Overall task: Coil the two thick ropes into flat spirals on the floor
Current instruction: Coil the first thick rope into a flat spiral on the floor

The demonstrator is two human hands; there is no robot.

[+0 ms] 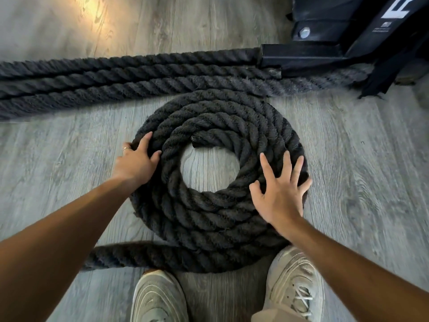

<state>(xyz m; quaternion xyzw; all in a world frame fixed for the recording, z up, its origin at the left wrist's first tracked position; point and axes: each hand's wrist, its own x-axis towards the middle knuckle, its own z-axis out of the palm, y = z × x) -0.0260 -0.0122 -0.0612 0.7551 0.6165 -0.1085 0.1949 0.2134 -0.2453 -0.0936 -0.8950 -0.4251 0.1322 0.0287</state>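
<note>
Pressing flat with splayed right hand [279,196] on the near-right turns of the thick black twisted-fibre rope spiral [218,212], keeping it down; curling left hand [137,159] over the outer left turn, snugging it inward; trailing below both wrists, loose tail [130,256] awaiting winding; lying beyond the fingertips, straight black rope lengths [116,77] beside the black steel frame [325,59] on grey wood-look floor [359,159]

Partial white lettering, top right
The black equipment base [380,22] bears cut-off large white letters and a small white label, both unreadable.
</note>
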